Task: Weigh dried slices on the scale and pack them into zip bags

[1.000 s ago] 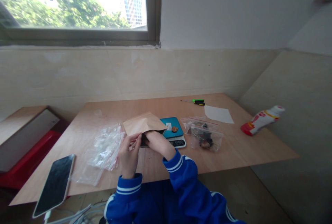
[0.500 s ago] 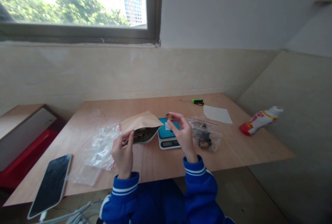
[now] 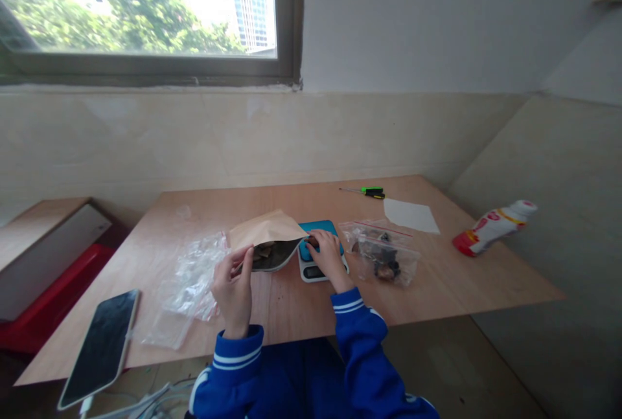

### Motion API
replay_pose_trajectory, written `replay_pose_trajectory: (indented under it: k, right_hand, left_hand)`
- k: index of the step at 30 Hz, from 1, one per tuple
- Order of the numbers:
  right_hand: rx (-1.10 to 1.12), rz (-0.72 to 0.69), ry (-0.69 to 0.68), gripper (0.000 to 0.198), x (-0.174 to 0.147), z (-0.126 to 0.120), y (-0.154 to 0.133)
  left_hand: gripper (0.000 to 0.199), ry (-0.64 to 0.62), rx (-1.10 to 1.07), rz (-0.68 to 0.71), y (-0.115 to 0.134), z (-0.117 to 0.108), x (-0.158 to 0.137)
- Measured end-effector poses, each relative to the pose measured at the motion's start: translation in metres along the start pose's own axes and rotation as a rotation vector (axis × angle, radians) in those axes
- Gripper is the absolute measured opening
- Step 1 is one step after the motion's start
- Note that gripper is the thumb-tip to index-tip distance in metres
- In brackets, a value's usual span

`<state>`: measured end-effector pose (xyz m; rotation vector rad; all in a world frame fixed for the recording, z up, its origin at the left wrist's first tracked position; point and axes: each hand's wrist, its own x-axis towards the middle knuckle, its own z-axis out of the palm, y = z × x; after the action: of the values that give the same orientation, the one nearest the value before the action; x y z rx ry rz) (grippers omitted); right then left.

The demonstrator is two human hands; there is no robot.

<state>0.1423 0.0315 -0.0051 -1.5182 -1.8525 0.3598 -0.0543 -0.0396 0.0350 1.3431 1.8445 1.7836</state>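
Note:
My left hand [image 3: 234, 286] pinches the left edge of a brown paper pouch [image 3: 267, 228], holding its mouth apart. Brown dried pieces [image 3: 264, 250] show inside, against a dark grey lining. My right hand [image 3: 328, 254] is closed over a digital kitchen scale [image 3: 318, 227] with a blue top and a white body. Between its fingertips is a small brown dried piece [image 3: 311, 242], close to the pouch's right corner. Whether that piece touches the scale is hidden by the fingers. To the right lies a clear zip bag [image 3: 383, 257] with dark dried pieces in it.
Crumpled clear plastic bags [image 3: 192, 276] lie left of the pouch. A tablet [image 3: 102, 348] with a cable is at the table's left edge. Farther back are a green-and-black screwdriver [image 3: 372, 192] and white paper [image 3: 411, 216]. A red-and-white bottle [image 3: 493, 229] stands tilted at right.
My right hand has lowered and moved left with the small brown piece, from above the scale toward its top and the pouch's corner. My left hand keeps its grip on the pouch.

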Motion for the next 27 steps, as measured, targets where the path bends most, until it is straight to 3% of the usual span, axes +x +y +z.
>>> replay_pose_trajectory:
  k: [4, 5, 7, 9, 12, 14, 19, 24, 27]
  right_hand:
    - [0.331, -0.052, 0.306, 0.024, -0.012, -0.032, -0.032]
    - [0.413, -0.075, 0.329, 0.023, -0.015, -0.041, -0.043]
    - [0.509, -0.165, 0.210, 0.024, -0.021, -0.052, -0.065]
    - [0.520, -0.297, -0.026, 0.028, -0.024, -0.054, -0.085]
    - [0.380, -0.413, -0.326, 0.032, -0.023, -0.042, -0.105]
    - [0.222, -0.403, -0.418, 0.030, -0.020, -0.030, -0.113]
    - [-0.009, -0.336, -0.434, 0.025, -0.013, -0.019, -0.124]
    - [-0.210, -0.120, -0.429, 0.031, -0.015, -0.017, -0.123]
    - [-0.255, -0.135, -0.458, 0.038, -0.014, -0.012, -0.121]
  left_hand:
    - [0.028, -0.001, 0.003, -0.005, -0.001, 0.002, -0.002]
    - [0.028, 0.003, 0.006, -0.004, -0.001, 0.003, -0.002]
    - [0.027, 0.009, 0.006, 0.003, -0.001, 0.004, -0.003]
    - [0.026, -0.001, 0.003, 0.014, -0.001, 0.006, -0.004]
    - [0.026, -0.019, 0.008, 0.028, -0.001, 0.007, -0.006]
    - [0.027, -0.033, 0.005, 0.028, -0.002, 0.006, -0.008]
    - [0.027, -0.038, 0.000, 0.023, -0.004, 0.003, -0.008]
    - [0.025, -0.040, 0.010, 0.046, -0.005, 0.003, -0.010]
    - [0.024, -0.063, 0.010, 0.079, -0.006, 0.004, -0.012]
